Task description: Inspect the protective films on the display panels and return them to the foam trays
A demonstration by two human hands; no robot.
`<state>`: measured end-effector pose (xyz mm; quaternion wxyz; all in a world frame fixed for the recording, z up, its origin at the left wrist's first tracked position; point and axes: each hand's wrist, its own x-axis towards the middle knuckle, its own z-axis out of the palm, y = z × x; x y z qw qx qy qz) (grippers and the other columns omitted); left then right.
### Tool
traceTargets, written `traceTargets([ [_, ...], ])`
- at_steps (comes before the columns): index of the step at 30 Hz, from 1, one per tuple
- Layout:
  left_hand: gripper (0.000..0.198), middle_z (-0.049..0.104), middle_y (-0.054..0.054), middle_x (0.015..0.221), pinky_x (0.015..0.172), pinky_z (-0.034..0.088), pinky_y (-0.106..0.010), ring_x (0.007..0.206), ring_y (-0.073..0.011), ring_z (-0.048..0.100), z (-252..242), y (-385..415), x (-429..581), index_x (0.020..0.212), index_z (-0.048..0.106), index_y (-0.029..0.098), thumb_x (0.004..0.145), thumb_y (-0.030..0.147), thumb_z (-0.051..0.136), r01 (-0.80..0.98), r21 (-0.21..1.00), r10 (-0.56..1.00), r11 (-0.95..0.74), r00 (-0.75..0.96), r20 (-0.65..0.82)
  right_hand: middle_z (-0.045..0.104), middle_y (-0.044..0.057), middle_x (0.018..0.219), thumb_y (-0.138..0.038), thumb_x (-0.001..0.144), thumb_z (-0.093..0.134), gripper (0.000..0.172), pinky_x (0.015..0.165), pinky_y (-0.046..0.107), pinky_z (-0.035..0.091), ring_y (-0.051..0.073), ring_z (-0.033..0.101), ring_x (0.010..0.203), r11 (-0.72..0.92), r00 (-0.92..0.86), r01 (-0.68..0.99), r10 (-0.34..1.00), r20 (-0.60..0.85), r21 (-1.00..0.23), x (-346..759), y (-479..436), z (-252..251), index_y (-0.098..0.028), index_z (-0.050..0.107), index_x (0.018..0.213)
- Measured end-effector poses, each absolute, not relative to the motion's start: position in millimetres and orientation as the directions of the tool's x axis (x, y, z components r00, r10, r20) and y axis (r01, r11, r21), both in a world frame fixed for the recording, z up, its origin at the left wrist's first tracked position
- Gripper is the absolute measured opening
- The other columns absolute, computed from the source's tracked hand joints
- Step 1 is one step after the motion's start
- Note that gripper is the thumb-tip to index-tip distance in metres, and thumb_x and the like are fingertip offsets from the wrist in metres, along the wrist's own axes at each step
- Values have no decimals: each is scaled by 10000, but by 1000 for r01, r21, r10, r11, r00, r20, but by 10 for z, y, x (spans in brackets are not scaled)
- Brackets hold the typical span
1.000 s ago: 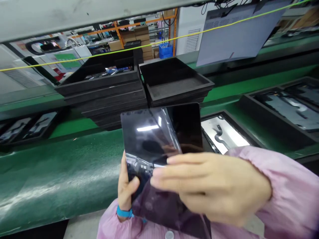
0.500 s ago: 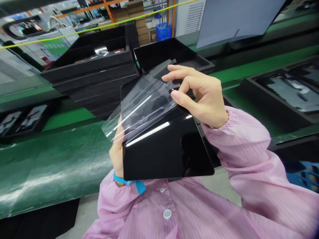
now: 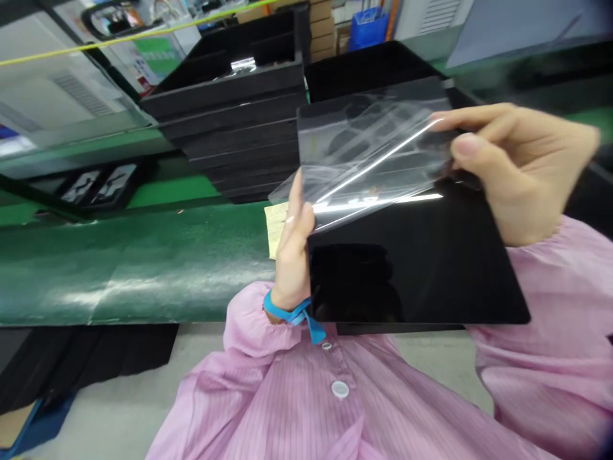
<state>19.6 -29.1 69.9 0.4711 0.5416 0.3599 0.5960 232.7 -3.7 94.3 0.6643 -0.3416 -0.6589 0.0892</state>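
A flat, glossy black tablet-like panel (image 3: 431, 268) is held up in front of my body. My left hand (image 3: 294, 255) grips its left edge, with the thumb over the front at the film's lower left corner. Clear plastic film (image 3: 373, 166) lies creased and slanting across the panel's upper half, its left corner sticking out past the edge. My right hand (image 3: 517, 166), slightly blurred, has the film's right end between thumb and fingers. The panel's back and my left fingertips behind it are hidden.
Behind the panel stands a stack of black trays (image 3: 234, 128). A green-covered bench (image 3: 143, 268) runs to the left, with a yellow paper note (image 3: 274, 230) beside my left hand. Trays with parts (image 3: 105, 185) lie farther back. A yellow cord (image 3: 143, 37) crosses the top.
The panel and both hands have shifted right in view. My left thumb now shows on the panel's front. The film lies lower and flatter across the panel, and the yellow note has come into sight.
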Motion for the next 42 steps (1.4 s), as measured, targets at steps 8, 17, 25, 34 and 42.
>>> traceTargets([
  [8,455,293,83,1575,1239,113,-340,1490,-168,145,647,-236,261,1409,425,267,955,297,417,-383,912,951,-147,200,238,685,59,859,-128,812,647,221,773,326,457,191,654,909,695,127,417,593,795,-585,2432,-112,887,-166,560,612],
  [17,392,392,116,1522,1224,174,-343,1470,-164,228,537,-235,326,1338,498,328,952,344,436,-422,901,962,-97,192,194,697,56,909,-58,773,612,204,828,318,489,169,658,907,695,138,377,611,779,-612,2404,-140,856,-156,559,603],
  [25,538,408,-1,1524,1200,213,-284,1460,-178,263,342,-14,370,1421,417,183,892,234,504,-348,935,986,64,164,-7,671,70,1027,-570,857,565,416,776,279,493,156,632,915,388,-193,672,914,357,-631,3099,253,652,-168,658,806],
  [34,946,352,-17,1557,1182,242,-322,1420,-171,350,-435,-240,509,1512,100,306,760,117,641,-425,806,888,413,385,-252,611,69,1063,-357,932,596,254,925,383,489,175,585,990,30,-72,982,971,-227,-184,3768,497,-232,-123,624,1028],
  [42,902,228,-45,1605,1162,276,-331,1425,-175,336,-749,-388,638,1504,43,295,797,197,594,-358,821,873,445,378,-309,522,93,1186,-368,931,576,293,979,450,427,228,492,1124,-25,25,1000,998,-50,12,3578,426,-601,-130,580,1102],
])
